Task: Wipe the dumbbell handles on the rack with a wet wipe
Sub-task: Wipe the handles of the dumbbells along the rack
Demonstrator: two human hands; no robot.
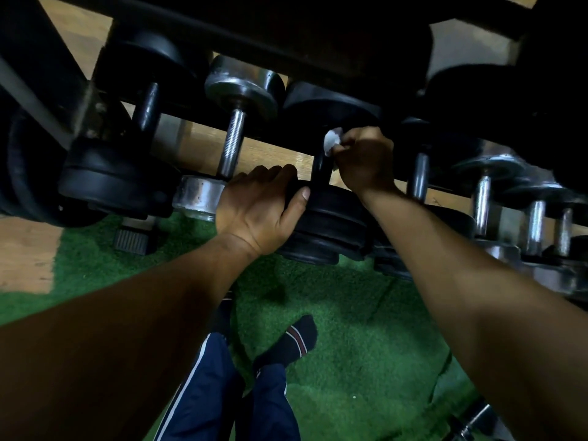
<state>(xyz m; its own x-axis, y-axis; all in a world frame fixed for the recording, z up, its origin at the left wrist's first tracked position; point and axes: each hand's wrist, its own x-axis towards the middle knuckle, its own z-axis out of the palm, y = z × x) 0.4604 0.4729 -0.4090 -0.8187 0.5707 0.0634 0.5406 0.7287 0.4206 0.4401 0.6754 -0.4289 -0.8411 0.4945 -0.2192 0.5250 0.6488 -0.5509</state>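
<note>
Both of our hands are at the same black dumbbell (321, 214) on the lower tier of the rack (38, 100). Our left hand (257, 208) is curled over the rim of the near weight head, thumb pressed on its face, steadying it. Our right hand (366, 157) reaches past that head and pinches the white wet wipe (332, 140) against the upper end of the dark handle (319, 167), close under the far head.

The biggest risk, as we judge it, is the dumbbell itself: if we pull on the near head while scrubbing, it could roll or slide on the rail and drop toward our socked foot (297, 340) on the green turf (366, 345) just below. A firm hold with no tugging should prevent that.

Next, our right hand sits in a narrow gap between the two heads and under the dark upper shelf (318, 36); a quick stroke could jam our knuckles against a head or the neighbouring chrome-handled dumbbell (234, 141).

Smaller still, the wipe shows only as a small bunched scrap. Bunched like that it may skip the underside of the handle, which we cannot see from here, or slip out of the pinch and fall behind the rail.

Handles to the right (480, 202) appear not yet reached.
</note>
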